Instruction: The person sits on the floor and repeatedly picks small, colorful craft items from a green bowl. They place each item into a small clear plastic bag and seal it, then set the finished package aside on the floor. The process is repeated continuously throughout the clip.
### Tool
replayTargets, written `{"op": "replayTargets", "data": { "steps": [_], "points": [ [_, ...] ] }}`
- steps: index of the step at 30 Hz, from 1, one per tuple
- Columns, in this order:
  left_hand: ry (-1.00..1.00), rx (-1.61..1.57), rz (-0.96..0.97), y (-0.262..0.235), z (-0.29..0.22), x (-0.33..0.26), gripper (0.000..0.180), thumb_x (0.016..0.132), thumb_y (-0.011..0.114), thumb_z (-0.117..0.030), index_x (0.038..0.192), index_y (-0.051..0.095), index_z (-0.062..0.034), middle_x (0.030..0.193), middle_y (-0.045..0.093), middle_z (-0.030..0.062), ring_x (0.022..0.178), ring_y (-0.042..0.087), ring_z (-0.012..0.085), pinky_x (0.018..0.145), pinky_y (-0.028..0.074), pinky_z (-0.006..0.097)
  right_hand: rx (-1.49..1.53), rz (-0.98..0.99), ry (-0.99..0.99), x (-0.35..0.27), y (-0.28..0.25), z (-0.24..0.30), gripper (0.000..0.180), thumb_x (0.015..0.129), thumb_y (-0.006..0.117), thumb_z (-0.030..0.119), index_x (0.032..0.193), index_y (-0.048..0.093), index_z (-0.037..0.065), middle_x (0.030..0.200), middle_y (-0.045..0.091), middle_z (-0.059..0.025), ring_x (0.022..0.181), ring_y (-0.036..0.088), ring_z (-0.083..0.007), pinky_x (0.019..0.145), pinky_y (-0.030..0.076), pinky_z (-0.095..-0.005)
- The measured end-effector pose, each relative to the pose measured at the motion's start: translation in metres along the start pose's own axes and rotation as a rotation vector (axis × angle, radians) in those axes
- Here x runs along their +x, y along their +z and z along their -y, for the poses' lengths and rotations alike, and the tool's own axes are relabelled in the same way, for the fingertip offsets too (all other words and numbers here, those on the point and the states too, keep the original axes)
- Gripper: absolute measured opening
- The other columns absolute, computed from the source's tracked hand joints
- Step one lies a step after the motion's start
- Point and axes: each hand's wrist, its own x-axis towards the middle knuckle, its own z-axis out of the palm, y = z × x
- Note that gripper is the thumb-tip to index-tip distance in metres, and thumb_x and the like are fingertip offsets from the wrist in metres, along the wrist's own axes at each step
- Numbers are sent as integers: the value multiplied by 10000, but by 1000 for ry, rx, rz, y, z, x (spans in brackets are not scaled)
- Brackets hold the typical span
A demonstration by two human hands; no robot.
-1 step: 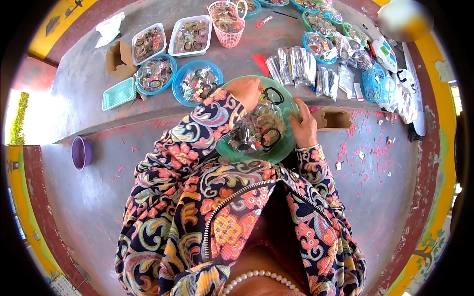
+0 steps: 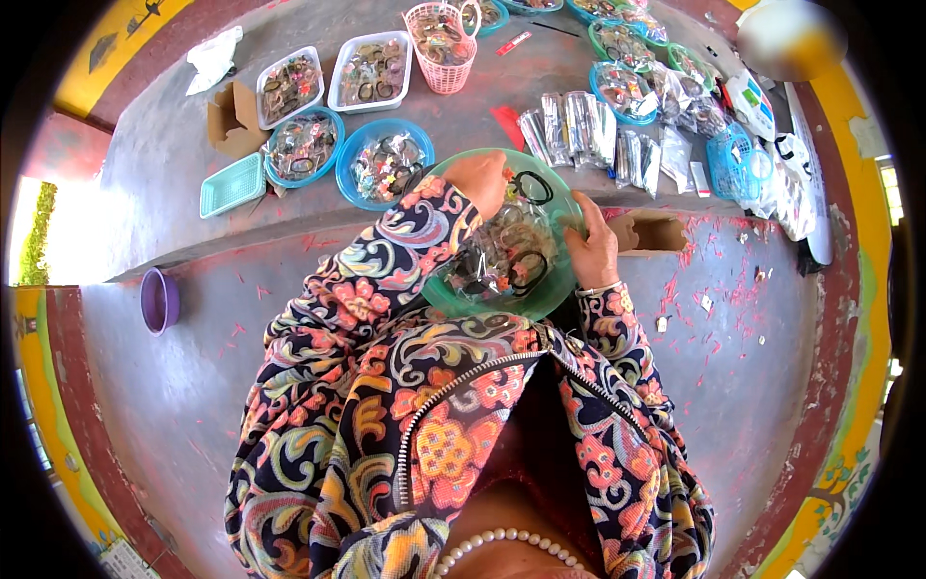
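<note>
A green plastic basin point(image 2: 453, 298) sits in front of me, against my jacket. It holds clear packets with black hair ties point(image 2: 529, 273) and small orange ornaments. My left hand point(image 2: 477, 181) is closed over the basin's far left side; what its curled fingers hold is hidden. Just right of these fingers lies a black hair tie point(image 2: 533, 187) with an orange piece beside it. At the right rim, my right hand point(image 2: 594, 247) grips the basin, its thumb on the inner side and its fingers along the edge.
On the raised ledge ahead stand blue bowls point(image 2: 424, 145), white trays point(image 2: 406, 92) and a pink basket point(image 2: 446, 79) of hair ties. Packaged stick-like items point(image 2: 579, 130) lie farther right. An open cardboard box point(image 2: 651, 234) is right of the basin; a purple tub point(image 2: 159, 300) stands far left.
</note>
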Motion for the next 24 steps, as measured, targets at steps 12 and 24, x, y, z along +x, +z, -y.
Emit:
{"op": "replayTargets", "data": {
  "steps": [12,24],
  "points": [
    [-65,-662,-4,14,1,1,276,660,673,-116,898,569,-23,783,630,59,726,599,159,673,448,280,-42,-15,-23,-1,5,-6,500,709,531,58,1194,426,116,1047,557,-178,943,534,-352,798,423,-389],
    [118,-1310,91,3,6,1,106,825,551,-68,877,578,20,843,622,58,730,562,88,683,451,211,-51,47,-120,4,-3,-3,496,732,585,145,1191,414,68,1027,557,-200,924,549,-345,777,433,-385]
  ]
}}
